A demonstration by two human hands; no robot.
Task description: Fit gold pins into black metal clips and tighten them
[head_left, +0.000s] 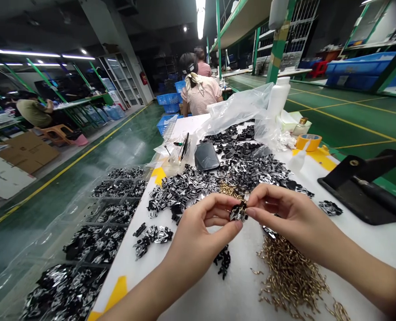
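Note:
Between my hands, above the white table (198, 298), is a small black-and-silver metal clip (238, 211). My left hand (204, 232) pinches it between thumb and fingers. From the other side, my right hand (281, 214) has thumb and forefinger closed at the clip's edge; a tiny brass-coloured piece seems to be there, too small to make out. Below my right hand spreads a pile of small curved brass pieces (291, 276). A large heap of black-and-silver clips (251, 169) lies beyond my hands, with a few brass pieces (229, 189) at its near side.
A phone (206, 156) rests among the clips. Left of the table stands a compartment tray (100, 220) full of clips. To the right are a black stand (358, 196), yellow tape (308, 142) and a white bottle (278, 98). Seated people (201, 96) work ahead.

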